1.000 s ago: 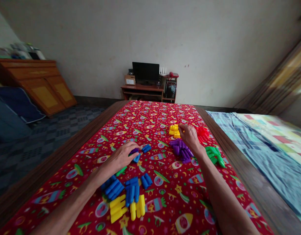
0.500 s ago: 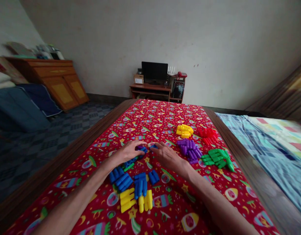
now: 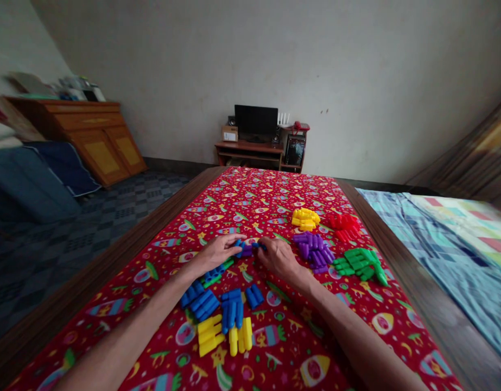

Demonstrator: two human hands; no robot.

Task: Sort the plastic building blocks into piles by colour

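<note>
My left hand (image 3: 220,252) is closed at the fingertips on a blue plastic building block (image 3: 238,247). My right hand (image 3: 278,256) pinches another blue block (image 3: 257,245), mostly covered by its fingers. Between the two lies a purple block (image 3: 247,251); whether it is joined to the blue ones I cannot tell. Below my left hand are blue blocks with green pieces (image 3: 213,280) along them. Nearer to me sit blue finger-shaped blocks (image 3: 204,304), a blue cluster (image 3: 233,309) touching yellow blocks (image 3: 210,334), and a separate blue block (image 3: 254,296).
To the right are piles of yellow blocks (image 3: 305,219), red blocks (image 3: 343,226), purple blocks (image 3: 314,251) and green blocks (image 3: 360,264). A red patterned cloth (image 3: 291,347) covers the table. Beyond its far end stands a desk with a monitor (image 3: 256,123); a bed (image 3: 429,244) is at right.
The purple block now shows between my hands. My right hand's fingers have curled in on the blue block, and my left hand has shifted slightly, uncovering more green.
</note>
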